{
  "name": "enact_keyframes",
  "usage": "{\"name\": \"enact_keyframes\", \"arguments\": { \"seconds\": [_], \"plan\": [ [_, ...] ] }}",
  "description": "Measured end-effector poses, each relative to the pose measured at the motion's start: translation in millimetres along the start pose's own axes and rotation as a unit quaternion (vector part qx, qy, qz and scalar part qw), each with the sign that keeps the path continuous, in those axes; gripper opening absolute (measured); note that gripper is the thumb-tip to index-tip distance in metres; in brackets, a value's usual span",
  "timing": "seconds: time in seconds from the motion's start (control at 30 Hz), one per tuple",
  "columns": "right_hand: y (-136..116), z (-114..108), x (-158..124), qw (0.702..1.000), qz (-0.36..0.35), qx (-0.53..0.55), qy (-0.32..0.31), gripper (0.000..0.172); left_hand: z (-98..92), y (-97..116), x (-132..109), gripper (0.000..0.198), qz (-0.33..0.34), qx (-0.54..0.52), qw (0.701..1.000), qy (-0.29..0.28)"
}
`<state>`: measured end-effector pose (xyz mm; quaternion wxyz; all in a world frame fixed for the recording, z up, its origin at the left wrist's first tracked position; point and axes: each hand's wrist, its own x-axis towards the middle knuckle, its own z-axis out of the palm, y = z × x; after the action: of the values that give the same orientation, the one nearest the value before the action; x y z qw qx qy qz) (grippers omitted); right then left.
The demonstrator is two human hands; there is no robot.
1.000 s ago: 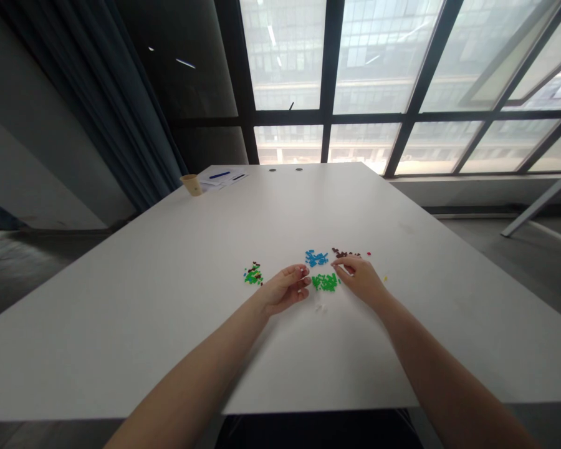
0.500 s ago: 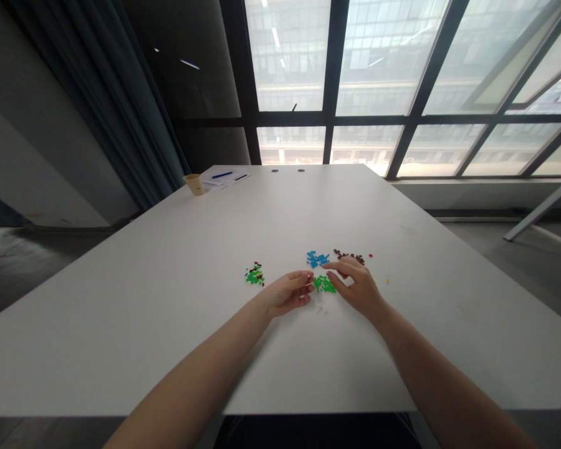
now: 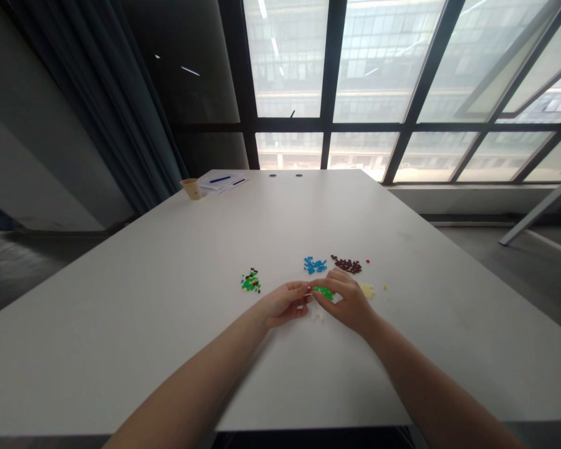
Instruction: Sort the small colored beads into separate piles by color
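My left hand [image 3: 287, 304] is closed in a pinch over the tabletop. A tiny pale and reddish bit shows at its fingertips, too small to name. My right hand [image 3: 348, 300] meets it there, thumb and index finger drawn close together at the same spot; what they grip is hidden. Just behind the fingertips lies a pile of small green pieces [image 3: 325, 292], partly covered by my right hand. Several white pieces [image 3: 318, 316] lie below the hands, and pale yellow pieces [image 3: 368, 290] show to the right of my right hand.
Farther back are blue pieces [image 3: 315, 265] and dark brown pieces [image 3: 348, 266]. A red piece [image 3: 368, 261] and a yellow piece [image 3: 384, 287] lie at the right. Mixed pieces [image 3: 251, 282] sit left. A paper cup [image 3: 192, 189] and papers [image 3: 224, 183] stand on the white table's [image 3: 168, 274] far left.
My right hand has moved left and down from beside the blue and brown piles to my left fingertips. The brown and pale yellow pieces are now less covered. The view has shifted slightly.
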<state>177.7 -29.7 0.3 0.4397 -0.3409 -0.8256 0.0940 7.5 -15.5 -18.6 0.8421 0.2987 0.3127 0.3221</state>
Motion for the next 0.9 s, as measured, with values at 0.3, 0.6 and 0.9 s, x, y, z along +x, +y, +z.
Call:
{"name": "enact_keyframes", "arguments": {
  "seconds": [0.3, 0.6, 0.9],
  "plan": [
    [-3.2, -0.4, 0.8, 1.0, 0.005, -0.009, -0.004, 0.011, 0.3, -1.8, -0.4, 0.026, -0.005, 0.009, 1.0, 0.012],
    [-0.6, 0.2, 0.0, 0.999, 0.024, -0.016, -0.024, 0.011, -1.1, -4.8, 2.8, 0.028, 0.005, 0.052, 0.998, 0.02],
    [22.0, -3.8, -7.9, 0.961, 0.148, 0.01, -0.233, 0.013, -5.6, 18.2, -2.2, 0.035, 0.131, 0.151, 0.953, 0.23]
  ]
}}
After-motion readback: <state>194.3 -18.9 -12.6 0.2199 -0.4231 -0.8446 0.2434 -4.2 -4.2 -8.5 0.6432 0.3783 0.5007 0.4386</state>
